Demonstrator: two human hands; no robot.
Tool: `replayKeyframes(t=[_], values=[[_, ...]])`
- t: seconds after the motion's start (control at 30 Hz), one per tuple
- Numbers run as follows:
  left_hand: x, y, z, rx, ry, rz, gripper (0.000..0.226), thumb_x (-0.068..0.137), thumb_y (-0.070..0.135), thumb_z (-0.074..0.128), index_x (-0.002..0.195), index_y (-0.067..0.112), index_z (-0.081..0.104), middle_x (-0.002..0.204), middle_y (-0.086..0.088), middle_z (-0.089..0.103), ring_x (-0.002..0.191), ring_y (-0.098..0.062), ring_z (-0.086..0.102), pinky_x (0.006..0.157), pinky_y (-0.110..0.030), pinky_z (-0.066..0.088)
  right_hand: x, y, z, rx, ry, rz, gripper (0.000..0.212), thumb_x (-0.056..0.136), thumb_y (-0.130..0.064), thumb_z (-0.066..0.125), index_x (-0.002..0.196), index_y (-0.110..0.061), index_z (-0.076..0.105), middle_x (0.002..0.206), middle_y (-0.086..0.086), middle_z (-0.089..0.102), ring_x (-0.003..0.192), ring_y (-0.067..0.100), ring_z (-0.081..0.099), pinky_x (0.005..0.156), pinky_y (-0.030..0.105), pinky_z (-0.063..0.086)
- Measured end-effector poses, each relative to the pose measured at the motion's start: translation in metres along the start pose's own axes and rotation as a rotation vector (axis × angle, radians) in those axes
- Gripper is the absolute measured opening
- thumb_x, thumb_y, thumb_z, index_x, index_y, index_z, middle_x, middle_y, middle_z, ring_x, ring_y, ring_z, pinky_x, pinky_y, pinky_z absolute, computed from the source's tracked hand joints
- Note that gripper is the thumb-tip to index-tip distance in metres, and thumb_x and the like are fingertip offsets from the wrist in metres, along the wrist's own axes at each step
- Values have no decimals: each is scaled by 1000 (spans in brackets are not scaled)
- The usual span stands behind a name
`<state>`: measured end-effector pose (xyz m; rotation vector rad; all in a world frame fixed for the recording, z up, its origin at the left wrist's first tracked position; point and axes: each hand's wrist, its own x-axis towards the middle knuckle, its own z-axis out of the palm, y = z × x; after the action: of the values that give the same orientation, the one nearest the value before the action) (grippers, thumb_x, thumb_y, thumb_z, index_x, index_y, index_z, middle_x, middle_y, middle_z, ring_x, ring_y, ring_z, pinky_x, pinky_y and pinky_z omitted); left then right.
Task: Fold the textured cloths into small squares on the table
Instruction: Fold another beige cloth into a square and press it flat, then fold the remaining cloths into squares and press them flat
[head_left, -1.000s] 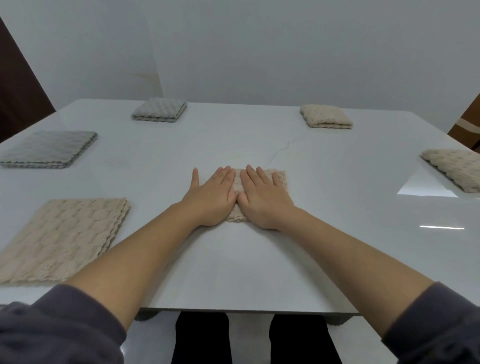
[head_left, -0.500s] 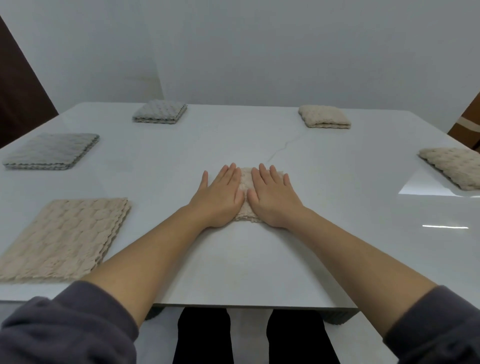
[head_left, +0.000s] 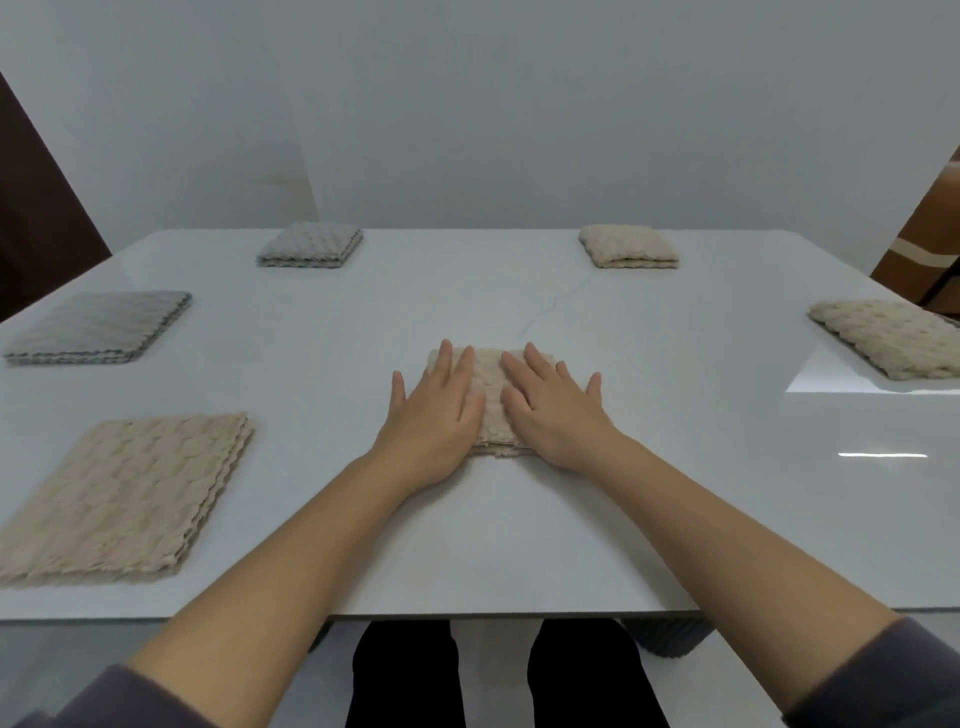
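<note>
A small folded beige textured cloth (head_left: 491, 400) lies in the middle of the white table (head_left: 519, 545). My left hand (head_left: 434, 415) rests flat on its left part with fingers spread. My right hand (head_left: 553, 410) lies flat on its right part, fingers apart. A strip of cloth shows between the two hands. Neither hand grips anything.
A larger beige cloth (head_left: 122, 493) lies at the near left. Two grey folded cloths (head_left: 101, 325) (head_left: 311, 244) sit at the left and far left. A folded beige cloth (head_left: 626, 247) is at the far right, another beige one (head_left: 893, 335) at the right edge.
Both hands have slid apart on the cloth, left hand leftward and right hand rightward, uncovering more of its middle. The view has tilted slightly.
</note>
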<state>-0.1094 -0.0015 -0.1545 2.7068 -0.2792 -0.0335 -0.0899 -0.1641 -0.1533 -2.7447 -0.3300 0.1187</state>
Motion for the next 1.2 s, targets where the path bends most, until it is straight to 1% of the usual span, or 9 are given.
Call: replayKeyframes(t=[0.17,0.27,0.5,0.63,0.83,0.93,1.0,1.1,1.2], values=[[-20,34,22,76,29,-36,58,102,41,15,154,21,1,162,-3,-11,149,-21,-3,118,-46,-10,-30,20,-9,38,33,-8,50,103,-39,22,152,-31,21,163,-3,4,150,25,6,114,60,-9],[-34,62,37,101,36,-30,60,101,43,15,155,21,1,162,-5,-12,149,-24,-6,118,-47,-10,-54,42,-16,60,39,-1,50,103,-40,25,152,-31,23,163,-3,6,150,18,7,115,58,-10],[-46,138,73,112,41,3,63,100,48,15,154,21,-2,161,-9,-13,148,-32,-7,118,-48,-10,-105,99,-39,189,131,94,47,102,-39,33,148,-32,36,160,-9,20,147,8,15,117,53,-10],[-45,184,93,71,22,30,64,100,47,17,154,18,0,161,-11,-14,147,-37,-7,118,-48,-10,-129,136,-56,208,182,152,44,101,-37,39,144,-33,41,157,-11,27,145,8,21,118,53,-5],[-43,239,112,21,-12,73,63,100,45,18,154,18,1,160,-13,-14,146,-40,-9,118,-50,-10,-154,173,-74,166,222,230,43,100,-35,41,144,-32,42,157,-9,29,144,12,26,117,53,-2],[-49,242,114,46,-33,69,62,100,41,17,154,18,-2,160,-13,-16,146,-39,-10,118,-50,-11,-158,181,-75,88,187,232,45,100,-35,39,145,-31,39,157,-9,27,145,13,24,116,55,-4],[-49,235,110,96,-12,43,63,99,40,16,154,18,-4,159,-14,-17,146,-39,-13,117,-50,-13,-159,182,-75,-32,159,209,47,102,-36,33,149,-30,33,160,-8,19,148,14,14,116,55,-7],[-36,227,104,138,46,67,64,98,37,14,153,13,-7,159,-10,-19,146,-29,-21,115,-51,-16,-151,179,-76,-207,129,113,52,103,-35,18,155,-27,14,163,-9,-2,149,12,-9,116,46,-14],[-26,222,106,174,-15,155,62,101,35,13,153,10,-8,160,-6,-17,146,-17,-20,116,-50,-15,-144,174,-71,-231,11,42,57,101,-43,8,155,-26,-2,160,-11,-14,146,8,-17,117,36,-14]])
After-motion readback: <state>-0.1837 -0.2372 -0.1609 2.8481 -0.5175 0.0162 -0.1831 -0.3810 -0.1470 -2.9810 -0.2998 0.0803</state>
